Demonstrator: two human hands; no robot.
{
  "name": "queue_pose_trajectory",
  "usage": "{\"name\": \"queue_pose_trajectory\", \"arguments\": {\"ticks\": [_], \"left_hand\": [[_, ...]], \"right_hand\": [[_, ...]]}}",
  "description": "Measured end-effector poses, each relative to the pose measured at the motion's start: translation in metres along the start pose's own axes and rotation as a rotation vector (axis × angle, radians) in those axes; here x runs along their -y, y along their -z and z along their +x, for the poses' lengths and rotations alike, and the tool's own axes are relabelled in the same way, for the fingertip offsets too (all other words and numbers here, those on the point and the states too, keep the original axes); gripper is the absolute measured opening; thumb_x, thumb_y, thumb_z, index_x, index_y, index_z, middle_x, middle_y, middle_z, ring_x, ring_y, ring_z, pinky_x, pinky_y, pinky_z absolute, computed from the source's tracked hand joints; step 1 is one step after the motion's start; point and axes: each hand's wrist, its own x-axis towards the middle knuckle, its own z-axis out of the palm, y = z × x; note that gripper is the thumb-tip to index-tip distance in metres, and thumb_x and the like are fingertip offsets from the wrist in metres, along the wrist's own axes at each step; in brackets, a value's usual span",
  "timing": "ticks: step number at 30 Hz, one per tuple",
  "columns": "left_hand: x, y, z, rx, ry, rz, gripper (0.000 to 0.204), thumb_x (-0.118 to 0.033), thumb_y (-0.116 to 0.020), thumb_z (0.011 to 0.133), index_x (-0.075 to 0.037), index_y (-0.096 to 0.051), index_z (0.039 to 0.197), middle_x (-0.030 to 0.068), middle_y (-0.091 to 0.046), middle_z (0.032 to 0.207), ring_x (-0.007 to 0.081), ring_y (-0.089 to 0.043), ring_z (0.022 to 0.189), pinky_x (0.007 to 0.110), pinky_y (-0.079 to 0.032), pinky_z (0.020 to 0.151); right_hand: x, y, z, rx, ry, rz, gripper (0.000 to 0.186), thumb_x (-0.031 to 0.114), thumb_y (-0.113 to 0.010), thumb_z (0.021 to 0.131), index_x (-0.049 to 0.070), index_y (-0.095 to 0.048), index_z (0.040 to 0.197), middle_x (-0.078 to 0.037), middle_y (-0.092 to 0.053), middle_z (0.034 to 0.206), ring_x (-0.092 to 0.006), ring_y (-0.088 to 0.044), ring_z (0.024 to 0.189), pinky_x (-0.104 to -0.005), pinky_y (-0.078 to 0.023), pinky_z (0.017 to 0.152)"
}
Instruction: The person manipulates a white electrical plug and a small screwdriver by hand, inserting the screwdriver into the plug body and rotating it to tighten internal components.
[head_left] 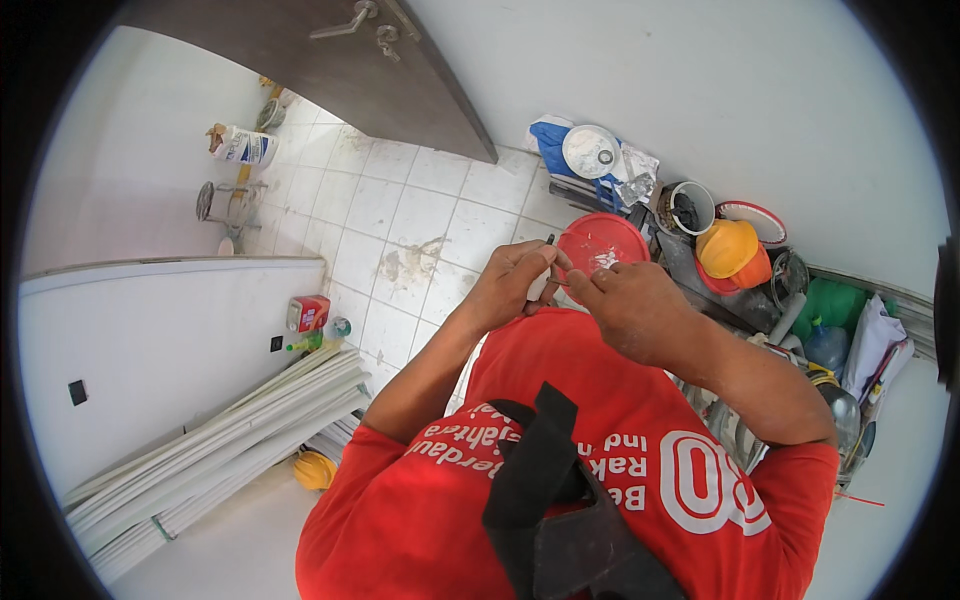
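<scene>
In front of my chest, my left hand (512,285) is closed around a small white piece (540,284). A short dark tip pokes up above its fingers. Close beside it, my right hand (640,312) pinches a thin dark rod (561,283) that reaches toward the white piece. What kind of things these are is too small to make out. Just beyond both hands lies a red round lid or bucket top (625,240) with white smears on it.
On the right, a yellow hard hat (727,246), a bucket (688,207) and bags crowd along the wall. Long white strips (220,425) lie at the left. Ahead, a dark door (300,50) stands ajar over stained floor tiles (385,215).
</scene>
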Motion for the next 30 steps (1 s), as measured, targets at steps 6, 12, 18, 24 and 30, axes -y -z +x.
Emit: {"name": "queue_pose_trajectory", "arguments": {"ticks": [6,12,18,24,30], "left_hand": [[0.002,0.000,-0.002,-0.029,0.048,0.044,0.040,-0.034,-0.043,0.102,-0.002,-0.067,0.099,-0.0004,-0.049,0.060,0.0068,-0.041,0.046,0.022,-0.032,0.041],[0.000,0.001,-0.002,-0.011,0.118,0.043,0.043,-0.037,-0.043,0.101,-0.002,-0.066,0.105,-0.0004,-0.050,0.061,0.0073,-0.042,0.045,0.023,-0.032,0.040],[0.008,0.004,0.002,-0.025,0.192,-0.329,0.046,-0.044,-0.044,0.103,-0.003,-0.061,0.116,0.0036,-0.057,0.066,0.0098,-0.046,0.044,0.023,-0.033,0.038],[0.006,-0.002,0.005,0.171,0.059,-0.874,0.053,-0.055,-0.038,0.105,-0.007,-0.058,0.117,0.0047,-0.058,0.072,0.0129,-0.051,0.047,0.026,-0.037,0.037],[0.000,-0.003,0.007,0.222,-0.100,-0.863,0.050,-0.054,-0.033,0.106,-0.011,-0.059,0.113,0.0046,-0.057,0.074,0.0157,-0.058,0.058,0.028,-0.044,0.043]], "right_hand": [[0.000,-0.003,0.002,-0.013,0.093,-0.133,0.032,0.007,-0.063,0.083,-0.009,-0.057,0.110,-0.015,-0.067,0.082,-0.0285,-0.070,0.077,-0.0416,-0.055,0.063],[0.003,-0.003,0.001,-0.080,0.168,-0.280,0.027,0.010,-0.063,0.084,-0.007,-0.060,0.105,-0.013,-0.066,0.079,-0.0251,-0.068,0.073,-0.0373,-0.053,0.062],[-0.003,-0.004,0.003,-0.213,0.091,-0.163,0.031,0.010,-0.061,0.086,-0.004,-0.062,0.113,-0.012,-0.070,0.087,-0.0272,-0.070,0.082,-0.0373,-0.054,0.068],[0.017,0.018,0.004,-0.456,-0.228,0.518,0.023,0.010,-0.061,0.093,0.002,-0.066,0.114,-0.013,-0.068,0.082,-0.0239,-0.066,0.070,-0.0344,-0.050,0.062],[0.019,0.003,-0.002,-0.591,-0.312,0.757,0.019,0.015,-0.058,0.100,0.001,-0.067,0.109,-0.008,-0.058,0.068,-0.0113,-0.048,0.057,-0.0290,-0.038,0.053]]}}
